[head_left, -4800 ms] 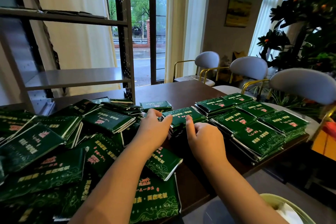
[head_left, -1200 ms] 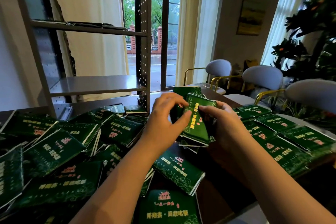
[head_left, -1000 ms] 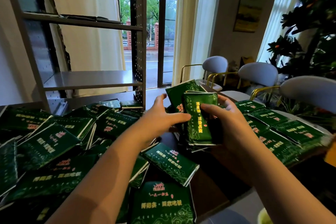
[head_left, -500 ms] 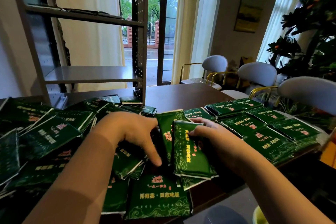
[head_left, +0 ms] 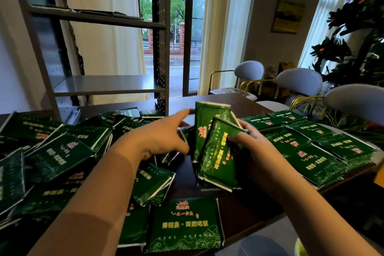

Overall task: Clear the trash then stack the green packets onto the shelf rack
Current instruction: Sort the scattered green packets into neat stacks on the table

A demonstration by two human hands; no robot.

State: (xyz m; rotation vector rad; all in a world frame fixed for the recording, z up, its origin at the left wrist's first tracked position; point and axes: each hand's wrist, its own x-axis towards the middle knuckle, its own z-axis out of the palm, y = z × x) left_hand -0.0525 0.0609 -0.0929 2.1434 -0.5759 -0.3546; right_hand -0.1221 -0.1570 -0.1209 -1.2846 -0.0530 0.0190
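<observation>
My right hand (head_left: 247,147) grips a small stack of green packets (head_left: 216,151), held on edge above the dark wooden table (head_left: 239,201). My left hand (head_left: 164,137) reaches to the far side of that stack, fingertips at its top edge near another packet below. A loose heap of green packets (head_left: 58,156) covers the table's left half. Neat rows of stacked packets (head_left: 311,147) lie on the right. The grey metal shelf rack (head_left: 108,85) stands at the table's back left, its middle shelf bare.
Flat items lie on the rack's upper shelf (head_left: 93,13). Three grey chairs (head_left: 299,81) line the table's right side, with a large plant (head_left: 357,33) behind them. A yellow-green bin rim (head_left: 299,248) shows at the bottom right, below the table edge.
Both hands have risen from the table with the packet stack, which now stands upright again in my right hand. My left hand moved from the heap up to the stack's top.
</observation>
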